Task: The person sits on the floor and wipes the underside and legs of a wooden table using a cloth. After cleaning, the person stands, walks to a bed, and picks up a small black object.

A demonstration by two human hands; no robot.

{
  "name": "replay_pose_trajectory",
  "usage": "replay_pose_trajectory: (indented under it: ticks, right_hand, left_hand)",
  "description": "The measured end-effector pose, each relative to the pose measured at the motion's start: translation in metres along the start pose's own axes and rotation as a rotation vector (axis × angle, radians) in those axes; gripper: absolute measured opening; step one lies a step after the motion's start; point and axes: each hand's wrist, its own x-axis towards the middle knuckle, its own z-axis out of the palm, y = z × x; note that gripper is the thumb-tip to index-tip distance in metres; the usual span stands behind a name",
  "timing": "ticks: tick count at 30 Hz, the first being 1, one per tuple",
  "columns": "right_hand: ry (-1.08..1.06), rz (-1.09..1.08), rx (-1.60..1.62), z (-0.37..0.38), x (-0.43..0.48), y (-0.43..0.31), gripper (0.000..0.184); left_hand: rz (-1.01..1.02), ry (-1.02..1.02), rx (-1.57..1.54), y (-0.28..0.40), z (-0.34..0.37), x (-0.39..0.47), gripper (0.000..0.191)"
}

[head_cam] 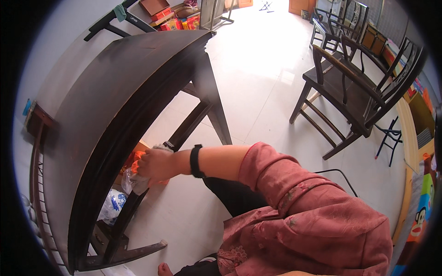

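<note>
My right hand (155,165), with a black band on its wrist, is closed on a grey cloth (141,184) at the lower rail (186,126) of a dark wooden table (100,79). Part of the cloth also shows above my knuckles. Orange plastic (137,161) lies right behind my fingers, partly hidden by them. Beneath the table, a clear plastic bag covers a blue-and-white object (116,203). My left hand is out of view; some bare skin, which looks like part of a foot, shows at the bottom edge.
A dark wooden armchair (352,82) stands on the tiled floor to the right, a small folding stool (390,138) beside it. More chairs stand behind. Red boxes (171,25) are at the far wall. A curved wooden foot of the table (145,249) reaches out low on the left.
</note>
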Motion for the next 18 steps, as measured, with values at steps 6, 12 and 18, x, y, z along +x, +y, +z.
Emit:
replay_pose_trajectory:
  ticks: [6,12,18]
  right_hand:
    - [0.086,0.044,-0.103,-0.014,-0.042,0.039,0.052]
    - [0.111,0.056,-0.067,-0.021,-0.051,0.052,0.046]
    - [-0.066,-0.014,-0.259,-0.022,-0.017,0.019,0.052]
  left_hand:
    - [0.01,0.004,0.019,-0.02,0.009,0.006,0.025]
    - [0.105,0.064,0.127,-0.037,0.011,-0.005,0.024]
    - [0.082,0.127,-0.01,-0.025,0.009,-0.017,0.027]
